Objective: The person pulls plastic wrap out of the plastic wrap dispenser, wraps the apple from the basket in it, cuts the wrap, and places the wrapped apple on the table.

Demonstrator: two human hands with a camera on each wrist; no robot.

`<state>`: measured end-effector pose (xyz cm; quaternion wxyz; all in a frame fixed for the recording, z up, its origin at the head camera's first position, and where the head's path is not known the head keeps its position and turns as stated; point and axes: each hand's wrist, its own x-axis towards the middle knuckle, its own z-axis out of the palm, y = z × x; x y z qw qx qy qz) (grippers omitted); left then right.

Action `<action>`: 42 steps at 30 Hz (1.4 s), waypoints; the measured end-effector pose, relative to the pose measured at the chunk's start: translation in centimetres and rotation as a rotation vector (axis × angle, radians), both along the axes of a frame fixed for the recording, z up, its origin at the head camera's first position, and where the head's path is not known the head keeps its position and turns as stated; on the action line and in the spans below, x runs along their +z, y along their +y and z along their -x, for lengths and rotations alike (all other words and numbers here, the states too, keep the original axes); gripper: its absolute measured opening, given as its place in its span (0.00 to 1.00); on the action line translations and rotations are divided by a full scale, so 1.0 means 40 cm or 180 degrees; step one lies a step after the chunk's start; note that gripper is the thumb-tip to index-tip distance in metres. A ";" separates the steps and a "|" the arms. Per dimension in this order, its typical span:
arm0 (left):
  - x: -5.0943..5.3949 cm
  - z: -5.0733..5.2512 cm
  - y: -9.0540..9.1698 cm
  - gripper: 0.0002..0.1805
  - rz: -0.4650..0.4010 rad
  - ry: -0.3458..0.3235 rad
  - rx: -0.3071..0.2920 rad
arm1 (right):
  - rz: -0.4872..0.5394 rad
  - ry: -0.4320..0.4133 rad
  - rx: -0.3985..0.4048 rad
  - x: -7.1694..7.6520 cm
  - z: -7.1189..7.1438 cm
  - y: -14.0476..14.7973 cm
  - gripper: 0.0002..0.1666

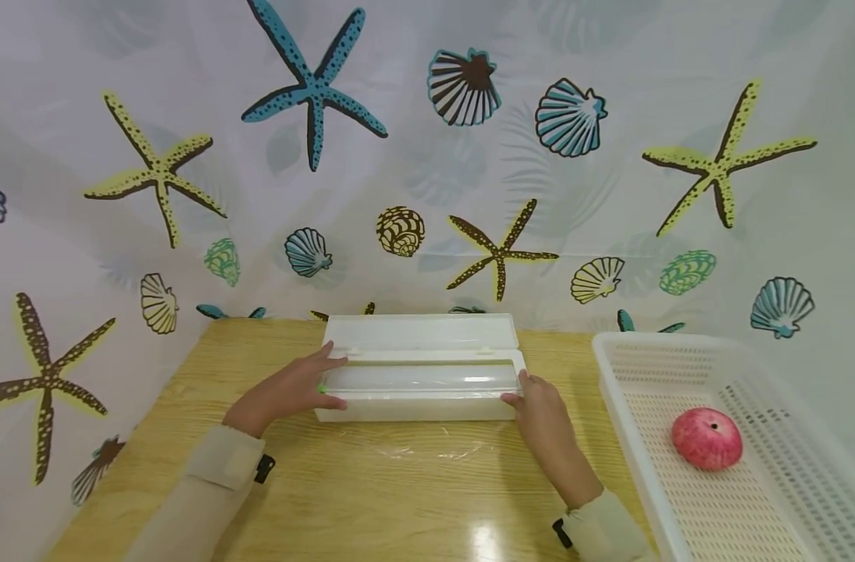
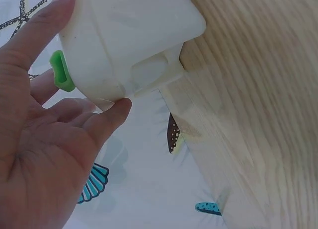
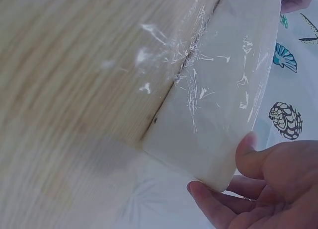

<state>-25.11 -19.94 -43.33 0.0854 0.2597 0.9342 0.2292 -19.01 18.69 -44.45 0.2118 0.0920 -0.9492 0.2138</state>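
Observation:
A white cling film dispenser (image 1: pixel 420 409) stands on the table with its lid (image 1: pixel 422 333) raised at the back and a film roll (image 1: pixel 427 378) inside. My left hand (image 1: pixel 295 389) grips its left end, thumb at the front. At the right end, my right hand (image 1: pixel 545 417) holds the corner between thumb and fingers. Clear cling film (image 3: pixel 198 65) hangs wrinkled over the front and spreads onto the tabletop. A green slider (image 2: pixel 61 72) sits at the left end, beside the left hand's fingers.
On the right stands a white perforated basket (image 1: pixel 627 437) with a round pink-red object (image 1: pixel 707 439) in it, perhaps a fruit. Behind the wooden table (image 1: pixel 357 507) hangs a cloth (image 1: pixel 413 172) printed with starfish and shells.

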 end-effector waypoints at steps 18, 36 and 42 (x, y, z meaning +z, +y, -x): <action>0.005 0.084 0.087 0.49 0.0057 -0.0047 -0.0168 | -0.0035 -0.0131 -0.0383 0.002 0.006 0.054 0.30; 0.002 0.145 0.129 0.49 0.0004 -0.0165 -0.0168 | -0.0050 -0.0062 -0.0409 0.000 0.044 0.084 0.29; -0.001 0.162 0.139 0.48 -0.0051 -0.0211 -0.0108 | -0.0014 -0.0112 -0.0481 -0.001 0.060 0.089 0.28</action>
